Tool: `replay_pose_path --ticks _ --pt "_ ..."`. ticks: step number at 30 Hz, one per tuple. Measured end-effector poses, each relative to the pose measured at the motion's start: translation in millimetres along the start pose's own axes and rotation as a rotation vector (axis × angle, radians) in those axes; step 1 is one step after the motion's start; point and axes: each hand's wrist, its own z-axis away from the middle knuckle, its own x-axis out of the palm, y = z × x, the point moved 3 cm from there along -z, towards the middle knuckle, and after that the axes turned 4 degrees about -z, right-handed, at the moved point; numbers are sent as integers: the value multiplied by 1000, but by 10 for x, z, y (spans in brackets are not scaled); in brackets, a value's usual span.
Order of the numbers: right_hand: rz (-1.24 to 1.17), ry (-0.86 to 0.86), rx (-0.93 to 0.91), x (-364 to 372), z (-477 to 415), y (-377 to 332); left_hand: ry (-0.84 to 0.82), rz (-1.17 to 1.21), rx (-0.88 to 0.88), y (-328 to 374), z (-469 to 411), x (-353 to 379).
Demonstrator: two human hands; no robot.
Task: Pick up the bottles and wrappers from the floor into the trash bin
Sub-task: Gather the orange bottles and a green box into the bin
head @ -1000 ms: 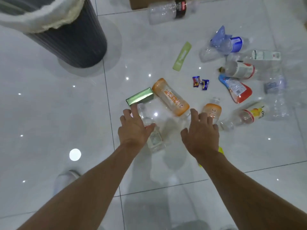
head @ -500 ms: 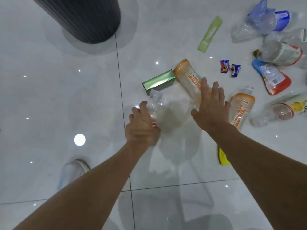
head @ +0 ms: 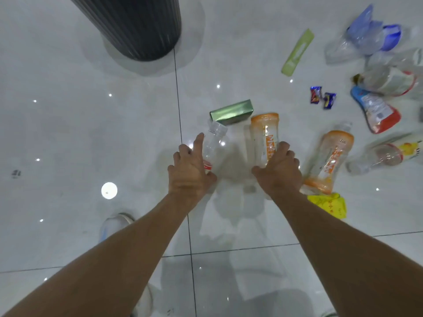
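Note:
My left hand (head: 188,170) is closed around a clear bottle (head: 214,140) with a red label, lying on the floor, index finger stretched along it. My right hand (head: 278,170) grips the lower part of an orange-labelled bottle (head: 264,133). A second orange bottle (head: 329,156) lies just right of that hand. A green box (head: 231,112) rests beyond both bottles. The dark ribbed trash bin (head: 135,24) stands at the top left; its rim is out of view.
A yellow wrapper (head: 329,204) lies by my right wrist. Further right are a light green wrapper (head: 297,51), two small blue candy wrappers (head: 322,97), a red and blue pouch (head: 375,110) and several clear bottles (head: 386,154). My shoe (head: 114,225) is at lower left.
Both hands went down onto the bottles. The left hand closed on the clear bottle, and the right hand closed on the orange bottle, which has turned to point away from me.

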Motion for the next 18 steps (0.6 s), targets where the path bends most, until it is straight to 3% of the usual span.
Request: replay_pose_path --ticks 3,9,18 --pt "-9 45 -68 -332 134 -203 43 -17 49 123 51 -352" --pt "-46 90 -120 -1076 634 -904 124 166 14 144 352 -1403" --pt "-58 88 -268 -1952 1387 -2617 327 111 -23 -539 397 -3374"
